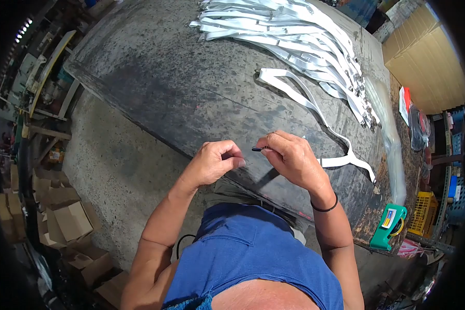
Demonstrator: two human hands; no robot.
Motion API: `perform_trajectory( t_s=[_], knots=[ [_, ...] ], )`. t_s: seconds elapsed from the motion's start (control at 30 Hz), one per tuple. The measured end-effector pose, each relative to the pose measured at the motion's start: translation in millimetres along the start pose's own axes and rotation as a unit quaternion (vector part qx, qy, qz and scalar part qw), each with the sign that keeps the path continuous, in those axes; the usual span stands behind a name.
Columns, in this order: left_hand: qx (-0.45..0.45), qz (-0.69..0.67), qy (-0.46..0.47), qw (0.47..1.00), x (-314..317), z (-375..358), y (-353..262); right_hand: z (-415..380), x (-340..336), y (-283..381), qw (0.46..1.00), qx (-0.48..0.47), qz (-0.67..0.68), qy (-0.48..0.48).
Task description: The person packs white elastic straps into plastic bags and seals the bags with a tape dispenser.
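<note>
My right hand [290,157] pinches a small dark piece [257,149] between thumb and fingers, above the table's near edge; its kind is too small to tell. To its left, my left hand [218,162] is closed, with its fingers curled and the thumb close to the index finger. Whatever those fingers hold, if anything, cannot be made out. Beyond my right hand a single pair of white suspenders [289,92] lies on the table, its forked end [350,158] nearest that hand. Farther back is a heap of white suspenders [294,36] with metal clips at their ends.
The dark, worn table [155,77] spans the view. On its right side are a green tape dispenser [388,227] and a long clear plastic bundle [390,139]. A large cardboard box [423,57] stands behind. Opened cartons [70,219] lie on the floor at left; a yellow crate [423,213] is at right.
</note>
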State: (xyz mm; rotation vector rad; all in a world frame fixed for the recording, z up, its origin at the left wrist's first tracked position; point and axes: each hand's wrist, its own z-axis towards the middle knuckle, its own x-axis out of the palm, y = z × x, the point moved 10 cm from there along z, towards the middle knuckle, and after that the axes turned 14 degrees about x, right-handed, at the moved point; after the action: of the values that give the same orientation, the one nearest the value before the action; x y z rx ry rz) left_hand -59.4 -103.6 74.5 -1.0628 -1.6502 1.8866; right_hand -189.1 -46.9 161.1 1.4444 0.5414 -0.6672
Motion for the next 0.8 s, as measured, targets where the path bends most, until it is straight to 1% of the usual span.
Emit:
perform_trajectory(
  t_s=[0.1,0.17,0.3,0.4,0.47,0.5,0.57,0.6,0.67,0.8],
  knots=[
    [0.003,-0.001,-0.007,1.000,-2,0,7,-1,-3,0,1.000,-0.003,0.008,-0.006],
    [-0.004,-0.034,-0.011,0.999,-2,-1,14,-2,-8,-2,1.000,0.002,0.001,-0.022],
    [0.004,-0.017,-0.006,1.000,-3,0,13,-4,-15,-9,0.999,0.025,0.031,-0.035],
    [0.008,-0.026,-0.019,0.999,-4,0,12,-7,-16,-9,0.999,0.037,0.015,-0.024],
    [0.015,-0.056,-0.045,0.997,-7,0,16,-8,-17,-12,0.997,0.059,0.041,-0.026],
    [0.015,-0.052,-0.042,0.998,-7,0,16,-9,-17,-13,0.997,0.059,0.045,-0.030],
    [0.039,-0.059,-0.080,0.994,-17,0,11,-12,-22,-16,0.995,0.053,0.061,-0.056],
    [0.038,-0.052,-0.078,0.995,-18,0,13,-13,-23,-17,0.995,0.052,0.067,-0.060],
    [0.074,-0.059,-0.114,0.989,-27,0,11,-15,-25,-23,0.991,0.077,0.089,-0.058],
    [0.070,-0.040,-0.104,0.991,-24,3,5,-18,-29,-23,0.990,0.070,0.097,-0.079]
  ],
)
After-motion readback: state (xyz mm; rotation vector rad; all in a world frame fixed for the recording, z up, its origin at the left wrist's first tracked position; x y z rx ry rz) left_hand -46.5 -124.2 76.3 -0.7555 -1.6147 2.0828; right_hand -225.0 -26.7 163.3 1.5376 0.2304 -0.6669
